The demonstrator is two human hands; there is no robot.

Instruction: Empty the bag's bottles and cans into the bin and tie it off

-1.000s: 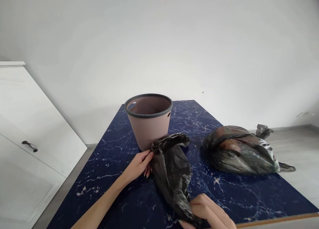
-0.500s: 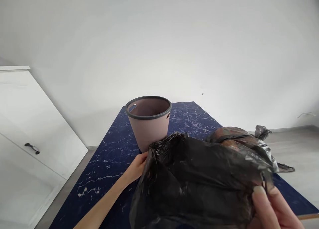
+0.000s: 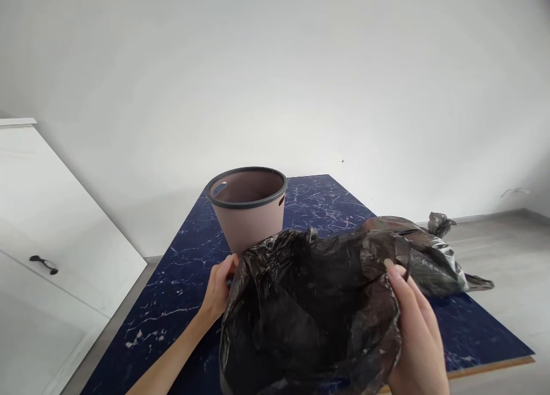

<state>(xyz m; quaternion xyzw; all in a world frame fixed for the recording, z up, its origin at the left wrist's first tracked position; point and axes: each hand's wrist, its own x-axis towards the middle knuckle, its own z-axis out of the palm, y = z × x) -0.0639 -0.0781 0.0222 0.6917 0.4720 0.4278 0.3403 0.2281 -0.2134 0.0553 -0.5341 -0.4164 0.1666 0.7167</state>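
A black plastic garbage bag is spread between my two hands, its mouth gaping toward me. My right hand pinches the bag's right edge between thumb and fingers. At the opposite side, my left hand has its fingers closed on the bag's left edge, with the fingertips partly hidden. Just behind the bag stands an upright pinkish-brown trash bin with a dark grey rim and cut-out handles. The part of its inside that shows has no liner.
A tied, filled dark plastic bag lies at the right edge of the blue marble-patterned table. To the left is a white cabinet with a black handle. A white wall rises behind the table.
My right hand has moved left and up with its edge of the bag, and the mouth now shows wider. The view has shifted slightly.
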